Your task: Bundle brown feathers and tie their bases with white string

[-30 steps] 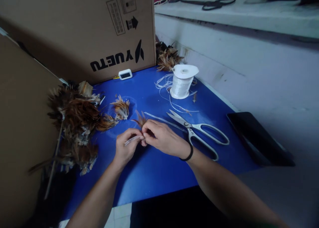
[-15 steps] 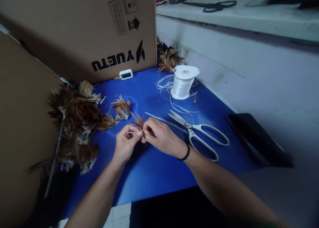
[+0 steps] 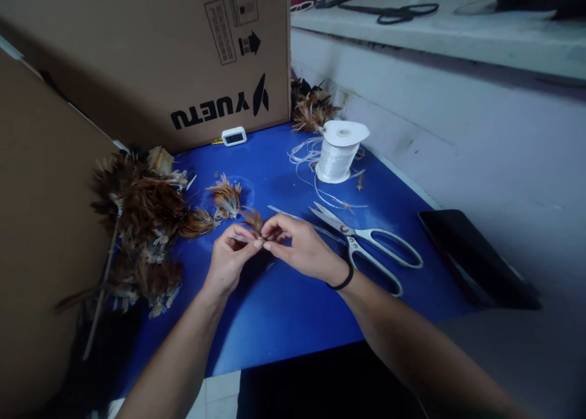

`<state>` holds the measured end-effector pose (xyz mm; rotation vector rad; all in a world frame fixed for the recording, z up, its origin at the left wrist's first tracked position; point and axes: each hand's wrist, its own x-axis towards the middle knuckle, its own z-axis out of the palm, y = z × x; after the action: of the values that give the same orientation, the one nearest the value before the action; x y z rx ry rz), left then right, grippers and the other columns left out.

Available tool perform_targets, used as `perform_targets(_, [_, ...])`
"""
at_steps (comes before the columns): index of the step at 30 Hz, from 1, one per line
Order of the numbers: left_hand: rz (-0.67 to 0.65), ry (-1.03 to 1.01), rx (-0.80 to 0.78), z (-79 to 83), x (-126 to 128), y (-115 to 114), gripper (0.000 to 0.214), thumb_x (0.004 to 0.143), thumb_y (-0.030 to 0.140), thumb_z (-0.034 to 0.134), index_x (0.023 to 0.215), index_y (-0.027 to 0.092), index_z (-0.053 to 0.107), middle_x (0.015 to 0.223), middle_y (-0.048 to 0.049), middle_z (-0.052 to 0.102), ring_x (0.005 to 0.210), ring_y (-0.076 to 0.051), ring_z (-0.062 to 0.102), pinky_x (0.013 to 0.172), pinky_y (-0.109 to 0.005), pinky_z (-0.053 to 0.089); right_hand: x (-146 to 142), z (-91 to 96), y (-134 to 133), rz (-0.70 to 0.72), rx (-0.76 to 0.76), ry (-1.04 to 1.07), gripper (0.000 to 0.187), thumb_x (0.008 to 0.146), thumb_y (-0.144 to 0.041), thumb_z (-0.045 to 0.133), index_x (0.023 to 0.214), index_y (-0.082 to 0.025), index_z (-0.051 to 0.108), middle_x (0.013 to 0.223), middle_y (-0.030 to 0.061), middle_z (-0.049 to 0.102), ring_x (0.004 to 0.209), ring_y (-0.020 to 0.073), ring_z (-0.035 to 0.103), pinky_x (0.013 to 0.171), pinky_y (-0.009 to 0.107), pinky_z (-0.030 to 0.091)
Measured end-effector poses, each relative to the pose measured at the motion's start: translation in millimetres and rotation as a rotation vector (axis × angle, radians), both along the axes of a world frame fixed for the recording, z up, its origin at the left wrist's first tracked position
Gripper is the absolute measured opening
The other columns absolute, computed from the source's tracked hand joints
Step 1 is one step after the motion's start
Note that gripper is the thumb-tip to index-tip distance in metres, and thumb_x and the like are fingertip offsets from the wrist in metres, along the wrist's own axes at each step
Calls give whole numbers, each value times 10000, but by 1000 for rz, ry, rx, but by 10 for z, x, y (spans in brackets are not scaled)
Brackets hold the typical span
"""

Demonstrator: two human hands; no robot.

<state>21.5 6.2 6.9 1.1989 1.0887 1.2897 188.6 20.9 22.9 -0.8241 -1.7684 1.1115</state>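
My left hand (image 3: 231, 254) pinches a narrow white ribbon (image 3: 240, 238) and the base of a small brown feather (image 3: 252, 218) between thumb and fingers. My right hand (image 3: 297, 245), a black band on its wrist, meets it fingertip to fingertip at the feather's base. The fingers cover most of the quill. Behind my hands lie two small bunches of brown feathers (image 3: 225, 197). Silver scissors (image 3: 354, 230) rest with blades parted to the right of my right hand, and a cut length of ribbon (image 3: 293, 214) runs beside them.
A white ribbon spool (image 3: 337, 157) stands at the back right among loose loops. A large feather heap (image 3: 141, 205) fills the left side. A cardboard box (image 3: 137, 53) closes off the back, near a small digital timer (image 3: 234, 136). A black tablet-like device (image 3: 476, 257) lies at right.
My right hand's fingers have spread and shifted slightly at the feather's base, showing more of the feather. My left hand keeps its pinch. The view has moved a little.
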Motion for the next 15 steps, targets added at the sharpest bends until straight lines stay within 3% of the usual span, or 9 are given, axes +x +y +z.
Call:
perform_targets(6, [12,92,51,-24,-1,7,203,664,199,726,725,163,536,773,-26,654,705,-128,603,675,-258,469,2,-30,15,-16,-15,16,119,756,-93,540,836,-180,549,823,-6,575,735,100,563,696,251,481])
perform_targets(15, [94,371,269,-37,35,-22,133,716,189,654,741,180,524,783,-13,644,688,-116,616,640,-239,508,-42,-68,16,-89,-61,40,91,722,-115,559,779,-177,525,739,-21,566,649,87,548,645,233,475])
